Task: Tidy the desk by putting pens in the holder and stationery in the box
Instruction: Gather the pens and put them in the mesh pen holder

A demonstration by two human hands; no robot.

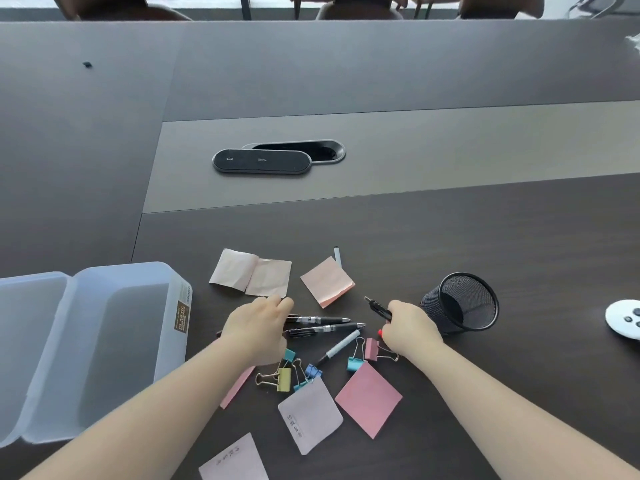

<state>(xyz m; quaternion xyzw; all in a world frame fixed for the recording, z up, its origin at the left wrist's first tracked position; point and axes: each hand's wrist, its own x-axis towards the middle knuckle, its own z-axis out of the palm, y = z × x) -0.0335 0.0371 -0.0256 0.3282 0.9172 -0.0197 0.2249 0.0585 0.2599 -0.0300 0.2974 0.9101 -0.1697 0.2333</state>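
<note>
My right hand (pixel 410 329) is shut on a black pen (pixel 375 307) just left of the black mesh pen holder (pixel 462 303), which stands tilted toward me. A red tip shows under that hand. My left hand (pixel 258 327) rests on the ends of two black pens (pixel 325 324), fingers curled over them. A grey marker (pixel 337 348) lies between my hands. Coloured binder clips (pixel 298 372) and sticky notes (pixel 369 398) are scattered in front of me. The translucent plastic box (pixel 100 344) stands at the left, with nothing inside.
More notes (pixel 251 274) lie beyond my hands, with a white pen (pixel 338 257) behind a pink pad (pixel 327 281). A black cable-port cover (pixel 261 161) sits mid-table. A white controller (pixel 625 318) lies at the right edge. Chairs stand beyond the far edge.
</note>
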